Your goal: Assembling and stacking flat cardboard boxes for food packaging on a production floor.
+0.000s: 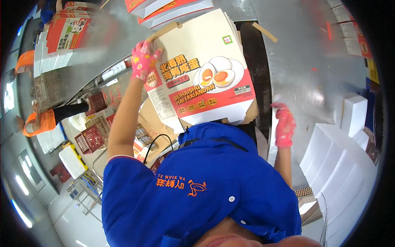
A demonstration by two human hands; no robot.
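Note:
A flat printed egg carton (205, 45), cream and red with a picture of cut eggs, lies in front of me on top of other cardboard sheets. My left hand (144, 61), in a pink patterned glove, grips this carton at its upper left edge, thumb toward the printed face. To the right of the carton, over the metal table (304, 74), is my right hand (284, 124), also gloved in pink. Its fingers are bent together toward a small pale thing at their tips, too blurred to name.
More red and white cartons (177, 12) lie beyond, with another stack (68, 33) at the far left. White folded boxes (339, 160) stand at the right. A brown strip (265, 32) rests on the metal. Red crates (89, 140) and a person in an orange vest (41, 122) are at left.

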